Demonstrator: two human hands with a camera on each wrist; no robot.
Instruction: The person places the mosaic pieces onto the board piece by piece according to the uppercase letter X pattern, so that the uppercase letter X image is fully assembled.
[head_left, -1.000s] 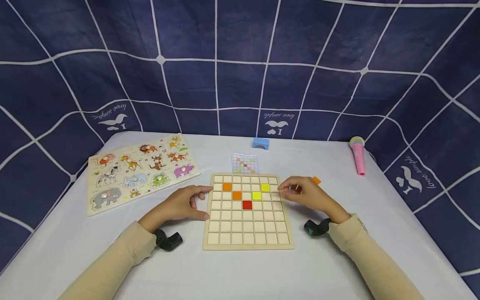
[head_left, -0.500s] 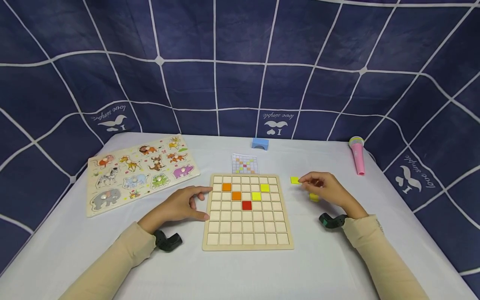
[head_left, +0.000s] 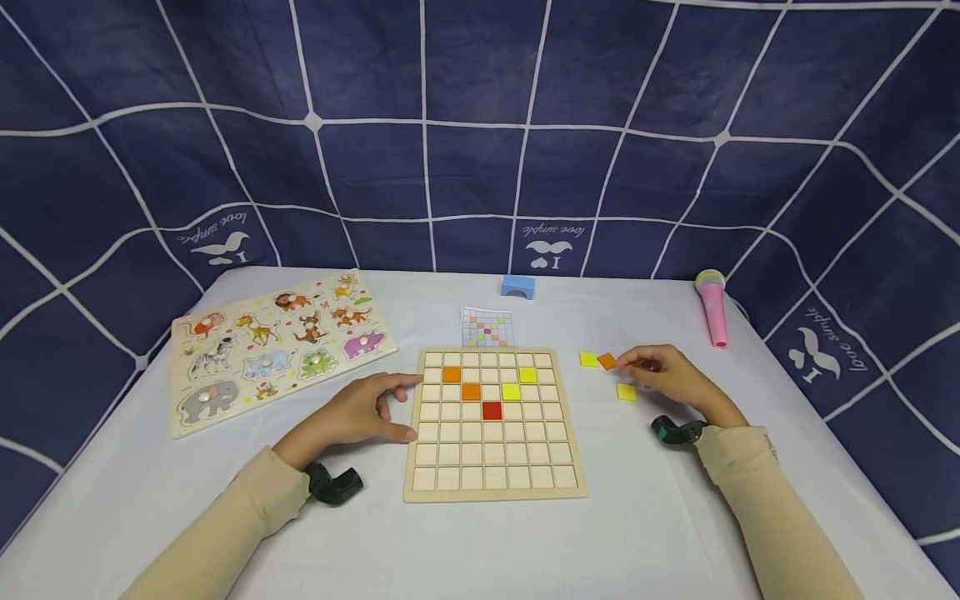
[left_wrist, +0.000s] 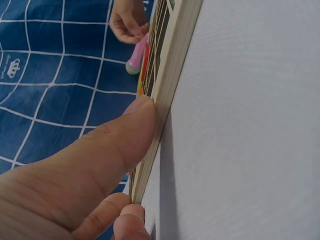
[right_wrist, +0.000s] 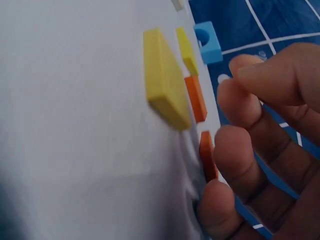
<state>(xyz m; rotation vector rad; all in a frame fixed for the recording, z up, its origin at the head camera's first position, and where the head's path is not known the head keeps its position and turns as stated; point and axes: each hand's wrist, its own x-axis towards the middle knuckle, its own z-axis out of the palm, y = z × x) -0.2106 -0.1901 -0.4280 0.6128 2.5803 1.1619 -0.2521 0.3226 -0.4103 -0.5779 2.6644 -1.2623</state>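
Observation:
A wooden grid board (head_left: pixel 495 495) lies mid-table with two orange tiles, two yellow tiles (head_left: pixel 511 392) and one red tile (head_left: pixel 492 410) set in its cells. My left hand (head_left: pixel 362 410) touches the board's left edge with thumb and forefinger; in the left wrist view its thumb (left_wrist: pixel 115 145) lies against the edge. To the right of the board, my right hand (head_left: pixel 670 375) hovers by loose tiles, fingers loosely bent and holding nothing. Near it lie a yellow tile (head_left: pixel 588 359), an orange tile (head_left: pixel 607 361) and another yellow tile (head_left: pixel 626 392). The right wrist view shows a second orange tile (right_wrist: pixel 208 156) beside the fingers.
A small printed pattern card (head_left: pixel 487 327) lies just behind the board, with a blue arch block (head_left: pixel 518 287) farther back. An animal peg puzzle (head_left: pixel 300 379) is at the left. A pink toy microphone (head_left: pixel 715 312) lies at the back right.
My right hand has moved from the board's right edge rightward to the loose tiles, uncovering yellow and orange ones. The left hand stays at the board's edge.

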